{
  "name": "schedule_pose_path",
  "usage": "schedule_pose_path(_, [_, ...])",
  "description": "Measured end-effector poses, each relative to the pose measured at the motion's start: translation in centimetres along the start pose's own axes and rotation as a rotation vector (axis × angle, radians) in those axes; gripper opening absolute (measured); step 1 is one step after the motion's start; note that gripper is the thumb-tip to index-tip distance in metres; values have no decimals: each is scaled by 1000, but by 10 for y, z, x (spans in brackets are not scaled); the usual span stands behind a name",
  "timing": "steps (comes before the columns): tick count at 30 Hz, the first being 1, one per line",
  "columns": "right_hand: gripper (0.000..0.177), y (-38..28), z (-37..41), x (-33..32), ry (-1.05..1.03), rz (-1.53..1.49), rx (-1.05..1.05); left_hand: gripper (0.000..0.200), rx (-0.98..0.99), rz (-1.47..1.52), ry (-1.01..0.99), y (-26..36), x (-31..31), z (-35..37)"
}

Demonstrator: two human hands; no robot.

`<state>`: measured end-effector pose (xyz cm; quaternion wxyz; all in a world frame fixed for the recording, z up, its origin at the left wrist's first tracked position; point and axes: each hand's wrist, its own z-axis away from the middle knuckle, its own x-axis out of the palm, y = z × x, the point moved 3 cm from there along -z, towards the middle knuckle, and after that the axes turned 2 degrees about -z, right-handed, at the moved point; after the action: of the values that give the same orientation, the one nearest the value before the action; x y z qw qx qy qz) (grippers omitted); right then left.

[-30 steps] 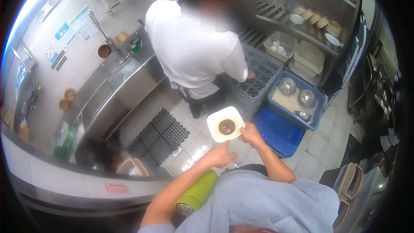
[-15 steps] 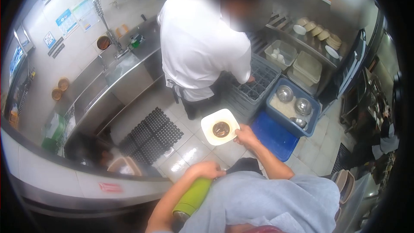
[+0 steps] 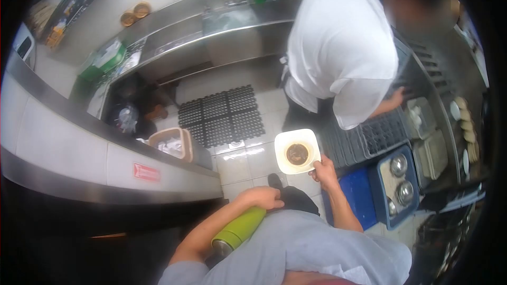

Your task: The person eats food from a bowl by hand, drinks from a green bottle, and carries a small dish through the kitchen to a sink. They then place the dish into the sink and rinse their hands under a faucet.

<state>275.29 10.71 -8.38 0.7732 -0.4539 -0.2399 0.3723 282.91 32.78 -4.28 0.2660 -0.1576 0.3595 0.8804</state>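
My right hand [image 3: 323, 172] is closed on the near right corner of a cream square-rimmed bowl [image 3: 285, 142]. Dark brown contents [image 3: 297, 154] fill the bottom of its round well. A green bottle [image 3: 242, 229] with a metal end is tucked between my left forearm and my grey shirt. Over the bottle's far end sits my left hand [image 3: 262, 198], fingers curled in; whether anything is inside them is hidden.
A co-worker in a white shirt [image 3: 338, 37] leans over grey racks [image 3: 388, 132] ahead. Metal bowls [image 3: 404, 192] sit in a blue tub [image 3: 388, 221] at right. A bin [image 3: 194, 148] stands left, beside a black floor mat [image 3: 222, 116]; a sink counter [image 3: 211, 34] lies behind.
My view has turned left, so the co-worker, racks and tub now appear farther right. The bin shows more fully. Both hands keep their holds, with the bowl still in the right.
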Motion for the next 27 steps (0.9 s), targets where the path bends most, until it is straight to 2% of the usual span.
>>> schedule_pose_path(4, [31, -15, -52, 35, -137, 46, -10, 60, -41, 20, 72, -32, -37, 3])
schedule_pose_path(7, [32, -40, -85, 71, -191, 73, -30, 60, -177, 79, -37, -62, -62, -2])
schedule_pose_path(10, [32, -62, -121, 115, -263, 163, -34, 59, -237, 137, 114, -89, -80, 11])
schedule_pose_path(16, [34, -98, -194, 191, -381, 170, -24, 60, -324, 300, 197, -135, -125, 16])
schedule_pose_path(19, [36, -113, -226, 245, -394, 195, -42, 61, -357, 361, 275, -178, -148, 19])
schedule_pose_path(22, [37, -127, -265, 293, -427, 129, -59, 60, -329, 404, 236, -228, -186, 7])
schedule_pose_path(26, [36, -168, -311, 357, -391, 199, -33, 61, -190, 387, 355, -295, -267, -7])
schedule_pose_path(27, [36, -176, -315, 369, -384, 216, -37, 61, -167, 388, 333, -304, -283, -7])
